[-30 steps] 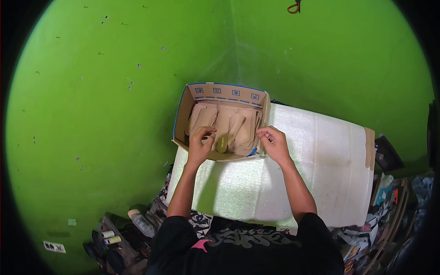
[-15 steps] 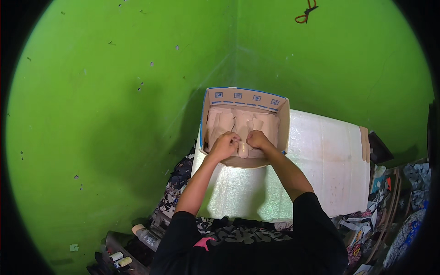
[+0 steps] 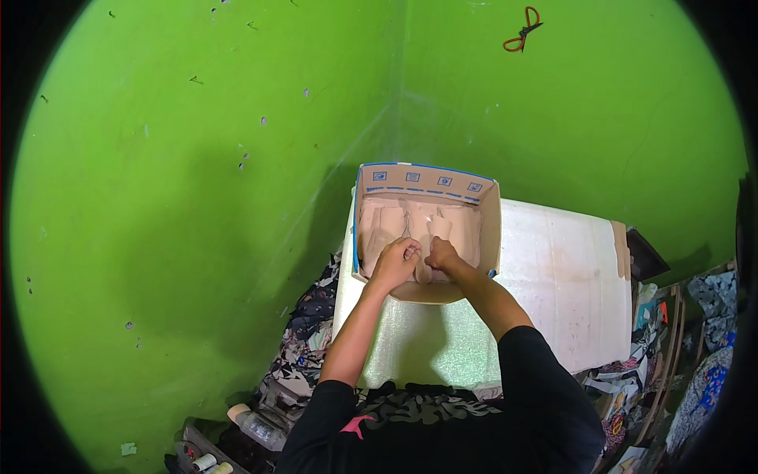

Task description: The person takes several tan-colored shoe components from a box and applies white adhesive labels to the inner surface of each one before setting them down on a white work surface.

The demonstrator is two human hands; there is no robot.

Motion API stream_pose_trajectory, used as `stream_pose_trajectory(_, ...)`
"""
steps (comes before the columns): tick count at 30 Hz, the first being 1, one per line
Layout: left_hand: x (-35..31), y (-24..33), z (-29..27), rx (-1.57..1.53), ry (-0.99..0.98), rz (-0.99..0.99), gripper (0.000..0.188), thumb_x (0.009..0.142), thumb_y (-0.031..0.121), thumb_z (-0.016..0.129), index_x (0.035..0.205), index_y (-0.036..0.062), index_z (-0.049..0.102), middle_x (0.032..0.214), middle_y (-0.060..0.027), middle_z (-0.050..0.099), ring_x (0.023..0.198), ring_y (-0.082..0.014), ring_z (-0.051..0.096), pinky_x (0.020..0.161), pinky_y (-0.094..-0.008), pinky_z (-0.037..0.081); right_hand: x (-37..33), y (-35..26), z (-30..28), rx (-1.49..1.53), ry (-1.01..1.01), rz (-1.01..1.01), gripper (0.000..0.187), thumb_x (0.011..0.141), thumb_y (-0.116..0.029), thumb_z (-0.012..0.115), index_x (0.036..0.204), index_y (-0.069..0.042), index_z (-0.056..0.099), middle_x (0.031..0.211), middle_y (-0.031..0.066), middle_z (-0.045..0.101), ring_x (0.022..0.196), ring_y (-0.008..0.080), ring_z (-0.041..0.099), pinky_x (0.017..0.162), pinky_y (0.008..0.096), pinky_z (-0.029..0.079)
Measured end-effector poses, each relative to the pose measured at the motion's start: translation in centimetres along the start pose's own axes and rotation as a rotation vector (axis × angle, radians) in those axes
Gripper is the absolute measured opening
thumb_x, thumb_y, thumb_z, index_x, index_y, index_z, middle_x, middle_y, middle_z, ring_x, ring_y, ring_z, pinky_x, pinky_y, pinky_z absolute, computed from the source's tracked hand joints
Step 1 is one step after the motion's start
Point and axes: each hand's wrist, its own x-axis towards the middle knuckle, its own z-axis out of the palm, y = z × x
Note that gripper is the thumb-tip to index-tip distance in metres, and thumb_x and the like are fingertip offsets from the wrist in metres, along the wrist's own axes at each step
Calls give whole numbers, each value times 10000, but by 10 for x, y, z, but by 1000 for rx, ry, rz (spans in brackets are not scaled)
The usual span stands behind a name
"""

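Observation:
Both my hands are inside an open cardboard box (image 3: pixel 429 294) with blue edging, over its near half. Flat beige pieces (image 3: pixel 392 217), like folded cloth or packets, fill the box in rows. My left hand (image 3: pixel 395 264) has its thumb and fingers curled together at the left of a small beige roll (image 3: pixel 424 273). At the roll's right side, my right hand (image 3: pixel 444 255) is closed, its fingertips pointing down at it. Whatever lies between the fingers of either hand is too small or hidden to make out.
The box stands on a white-covered table (image 3: pixel 557 276) against a green wall corner (image 3: pixel 401 103). Orange-handled snips (image 3: pixel 523 31) hang on the wall. Thread spools (image 3: pixel 207 462) and a clear bottle (image 3: pixel 259 428) lie at lower left. Piled patterned cloth (image 3: pixel 703 395) is at right.
The whole view has shifted slightly, with the box lower in the picture. My right fingers now point further down beside the roll, and less of the roll shows between my hands.

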Motion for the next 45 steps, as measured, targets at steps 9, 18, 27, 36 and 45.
stream_pose_trajectory(9,-7,10,-3,57,90,2,179,769,59,581,934,3,620,896,-145,620,806,-241,611,741,-324,472,-24,-10,-28,586,-118,25,182,717,1,651,849,13,527,674,90,587,523,173,608,428,292,494)
stream_pose_trajectory(18,-4,31,-1,121,230,61,307,831,151,604,1102,19,548,1024,-113,593,879,-209,598,775,-326,457,-108,10,-86,1118,179,-87,106,803,-66,638,886,-12,600,743,28,604,612,83,560,498,212,447)
stream_pose_trajectory(27,-11,111,73,-494,-61,-59,210,890,164,570,1008,-8,591,860,-26,622,801,-76,549,713,-236,444,-198,47,-97,1257,98,-126,143,795,-62,651,925,-14,616,785,38,632,707,103,595,629,231,465)
stream_pose_trajectory(36,-45,172,181,-548,-156,-42,243,905,173,556,1013,-29,633,857,-100,671,793,-129,616,724,-252,475,-308,138,-88,1315,106,-162,134,825,-93,630,917,-3,591,739,29,605,623,82,549,565,223,444)
stream_pose_trajectory(45,-88,232,323,-610,-354,-34,227,883,112,568,1054,-31,614,852,-126,669,781,-162,638,723,-267,493,-419,257,-78,1316,236,-82,134,834,-110,632,902,6,622,762,19,623,654,61,553,554,221,434)
